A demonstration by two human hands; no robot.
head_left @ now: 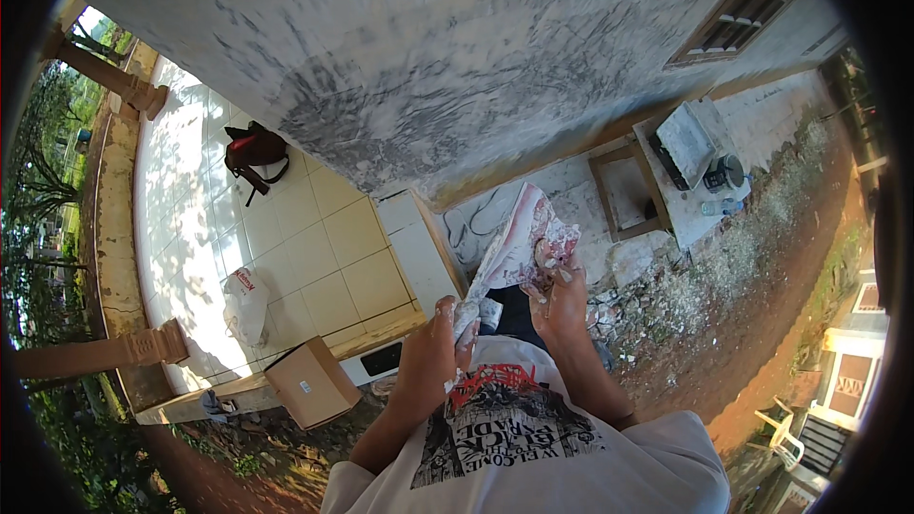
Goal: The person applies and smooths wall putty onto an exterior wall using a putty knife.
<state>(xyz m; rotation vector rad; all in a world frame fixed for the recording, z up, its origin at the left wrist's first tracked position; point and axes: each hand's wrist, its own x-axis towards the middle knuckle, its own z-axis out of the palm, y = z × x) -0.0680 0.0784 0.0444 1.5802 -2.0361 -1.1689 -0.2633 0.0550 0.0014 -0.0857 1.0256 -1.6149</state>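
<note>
In front of my shirt, a flat, bendy-looking pinkish-white piece (pixel 519 243) is caked with white paste; I cannot tell exactly what it is. My left hand (pixel 428 350) is closed round its narrow, paste-covered lower left end. At its right edge, my right hand (pixel 562 303) grips it with bent fingers, which are smeared with white lumps. The piece slants up and away from my left hand toward the wall. Part of it is hidden behind my fingers.
A grey patchy wall (pixel 381 67) rises ahead. To the right, a table (pixel 705 221) bears a paste-smeared tray (pixel 685 145), a dark container (pixel 729 171) and a bottle (pixel 721 207). Rubble (pixel 719 290) lies below. Leftward are a cardboard box (pixel 312 383), plastic bag (pixel 248 312) and backpack (pixel 257 154).
</note>
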